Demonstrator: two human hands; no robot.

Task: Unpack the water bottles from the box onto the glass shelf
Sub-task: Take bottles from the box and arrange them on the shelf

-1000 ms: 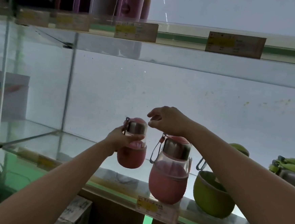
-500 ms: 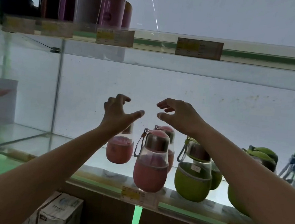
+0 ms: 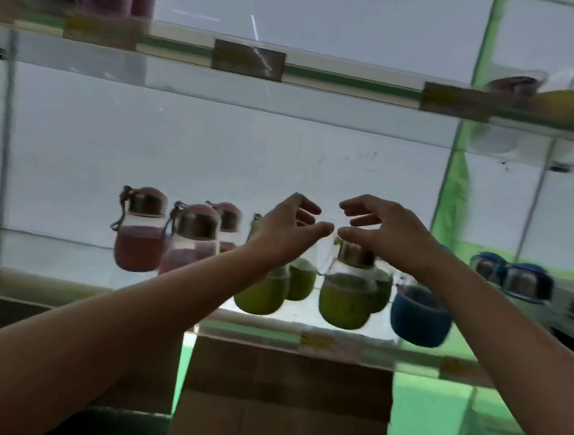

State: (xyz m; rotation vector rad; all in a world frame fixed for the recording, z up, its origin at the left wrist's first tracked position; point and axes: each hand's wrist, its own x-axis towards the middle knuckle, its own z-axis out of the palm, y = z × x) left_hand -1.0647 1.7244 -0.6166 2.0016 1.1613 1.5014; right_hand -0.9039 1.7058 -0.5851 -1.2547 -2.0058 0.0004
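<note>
Both arms reach forward, left hand (image 3: 286,231) and right hand (image 3: 385,233) raised close together, fingers loosely spread, holding nothing.

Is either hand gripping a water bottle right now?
No: the left hand and right hand hover open-fingered and empty above the green-sleeved glass bottles.

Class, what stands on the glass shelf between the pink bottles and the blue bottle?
Green bottles, seen in the head view.
</note>
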